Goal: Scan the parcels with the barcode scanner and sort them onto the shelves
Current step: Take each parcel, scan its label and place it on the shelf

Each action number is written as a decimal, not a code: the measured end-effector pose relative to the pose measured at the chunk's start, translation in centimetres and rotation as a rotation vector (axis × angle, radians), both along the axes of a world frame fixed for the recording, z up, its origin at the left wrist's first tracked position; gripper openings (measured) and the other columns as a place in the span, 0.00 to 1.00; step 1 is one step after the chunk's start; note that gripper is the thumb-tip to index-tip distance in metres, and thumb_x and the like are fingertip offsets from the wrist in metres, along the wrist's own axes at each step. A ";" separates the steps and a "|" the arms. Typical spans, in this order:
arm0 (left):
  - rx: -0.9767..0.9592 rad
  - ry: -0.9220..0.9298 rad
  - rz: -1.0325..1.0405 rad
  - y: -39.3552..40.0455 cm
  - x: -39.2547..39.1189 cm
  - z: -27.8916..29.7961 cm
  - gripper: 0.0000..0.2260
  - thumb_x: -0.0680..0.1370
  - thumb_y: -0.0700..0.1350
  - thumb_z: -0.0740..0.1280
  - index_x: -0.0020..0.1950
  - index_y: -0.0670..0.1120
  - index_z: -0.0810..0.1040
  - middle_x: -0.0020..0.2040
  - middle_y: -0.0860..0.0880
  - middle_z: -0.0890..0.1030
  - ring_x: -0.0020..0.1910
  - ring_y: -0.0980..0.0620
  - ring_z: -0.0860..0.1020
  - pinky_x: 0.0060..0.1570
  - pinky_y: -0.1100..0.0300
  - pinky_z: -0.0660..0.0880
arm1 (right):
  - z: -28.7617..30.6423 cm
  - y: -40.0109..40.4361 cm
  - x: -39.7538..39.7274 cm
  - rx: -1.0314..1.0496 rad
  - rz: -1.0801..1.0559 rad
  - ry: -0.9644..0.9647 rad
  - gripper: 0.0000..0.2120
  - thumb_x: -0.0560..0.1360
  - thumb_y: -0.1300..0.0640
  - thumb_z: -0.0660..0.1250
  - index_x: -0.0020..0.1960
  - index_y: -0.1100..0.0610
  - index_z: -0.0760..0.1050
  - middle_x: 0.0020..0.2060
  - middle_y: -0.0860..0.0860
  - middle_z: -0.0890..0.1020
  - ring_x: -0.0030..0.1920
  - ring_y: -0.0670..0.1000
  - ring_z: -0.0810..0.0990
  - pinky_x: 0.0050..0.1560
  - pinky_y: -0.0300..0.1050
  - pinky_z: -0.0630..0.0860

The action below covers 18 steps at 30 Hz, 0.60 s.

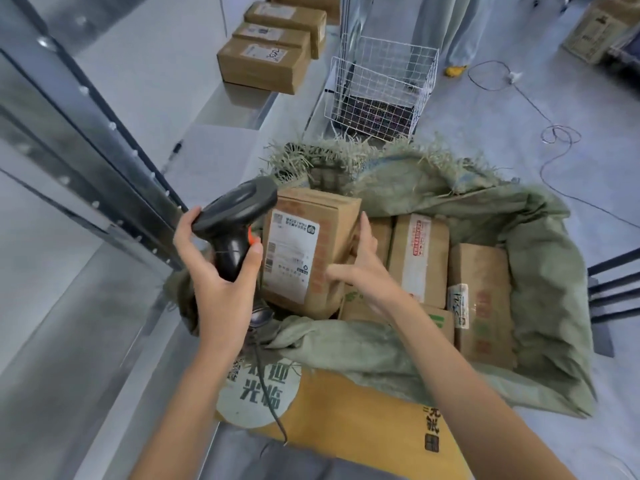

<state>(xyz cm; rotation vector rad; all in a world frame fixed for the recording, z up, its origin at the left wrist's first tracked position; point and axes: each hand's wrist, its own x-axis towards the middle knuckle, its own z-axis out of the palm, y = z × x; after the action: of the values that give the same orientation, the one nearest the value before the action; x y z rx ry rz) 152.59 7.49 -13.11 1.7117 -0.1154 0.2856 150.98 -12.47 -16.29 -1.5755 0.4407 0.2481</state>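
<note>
Two bare hands work over one green woven sack [540, 271] with frayed edges, its mouth folded wide. One parcel [304, 247] is lifted above the sack; at least four more brown cartons [420, 258] lie packed side by side inside it, and how many lie beneath cannot be told. Three taped cartons [266, 60] sit in a row on the pale shelf [156, 81] at upper left, with the edge of a fourth behind them. The left hand [221, 271] grips the handle of the single scanner [235, 220], a dark, matte plastic gun with a rounded head, an orange trigger and a black cord trailing down; its head points at the parcel, just beside it. The right hand [363, 265] holds the parcel, fingers spread along its right side and thumb across the front. The parcel is a rectangular cardboard box, tilted, bearing a white printed label with barcodes and faded red print on one face. One white wire basket [381, 88] stands beyond the sack on the grey floor, where thin cables loop. A yellow mat [363, 417] with a round printed patch lies under the sack. Grey perforated metal uprights [114, 157] frame the shelf.
</note>
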 end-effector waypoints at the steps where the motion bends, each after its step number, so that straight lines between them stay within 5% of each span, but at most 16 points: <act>1: -0.006 0.001 -0.005 0.0 0.2 -0.1 0.33 0.79 0.37 0.72 0.78 0.50 0.58 0.76 0.42 0.66 0.67 0.60 0.75 0.63 0.67 0.74 | 0.0 0.1 0.1 -0.006 0.040 0.005 0.64 0.57 0.55 0.73 0.79 0.39 0.34 0.72 0.44 0.53 0.76 0.52 0.54 0.74 0.57 0.63; 3: -0.034 0.018 -0.022 0.1 0.6 -0.4 0.33 0.79 0.38 0.72 0.78 0.51 0.58 0.75 0.42 0.67 0.66 0.61 0.76 0.60 0.71 0.73 | 0.1 -0.1 0.0 -0.025 0.107 0.015 0.63 0.59 0.57 0.73 0.79 0.39 0.35 0.68 0.40 0.54 0.72 0.46 0.55 0.70 0.48 0.61; 12: -0.071 0.038 -0.068 0.5 1.1 -0.6 0.31 0.78 0.44 0.73 0.75 0.60 0.62 0.76 0.50 0.66 0.74 0.55 0.69 0.71 0.63 0.70 | -0.1 -1.0 -1.5 -0.092 0.280 -0.013 0.62 0.66 0.67 0.78 0.78 0.46 0.33 0.76 0.46 0.53 0.77 0.51 0.57 0.77 0.55 0.62; 14: -0.077 0.052 -0.070 0.8 1.0 -0.5 0.32 0.78 0.46 0.73 0.76 0.60 0.61 0.76 0.49 0.66 0.75 0.53 0.69 0.74 0.55 0.69 | 0.0 -1.3 -1.5 -0.120 0.283 -0.027 0.62 0.65 0.67 0.78 0.78 0.48 0.33 0.77 0.49 0.52 0.78 0.52 0.56 0.77 0.56 0.60; 16: -0.119 0.046 -0.065 1.1 0.9 -0.2 0.32 0.77 0.48 0.73 0.76 0.57 0.60 0.75 0.50 0.69 0.72 0.46 0.73 0.74 0.48 0.70 | 0.0 -1.3 -1.7 -0.165 0.313 -0.072 0.62 0.63 0.65 0.77 0.78 0.47 0.35 0.76 0.49 0.52 0.78 0.51 0.56 0.77 0.51 0.60; 18: -0.202 0.023 -0.085 1.6 0.9 0.1 0.29 0.78 0.45 0.72 0.74 0.59 0.61 0.70 0.54 0.74 0.62 0.42 0.82 0.68 0.51 0.75 | -0.1 -0.8 -1.8 -0.170 0.363 -0.102 0.59 0.62 0.65 0.77 0.76 0.42 0.39 0.74 0.45 0.53 0.75 0.43 0.58 0.73 0.38 0.63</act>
<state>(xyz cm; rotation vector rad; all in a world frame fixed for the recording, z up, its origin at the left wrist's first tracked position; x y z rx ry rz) 153.48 9.05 -13.01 1.5048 -0.1373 0.2075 149.18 -13.30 -16.40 -1.8225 0.0944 0.4139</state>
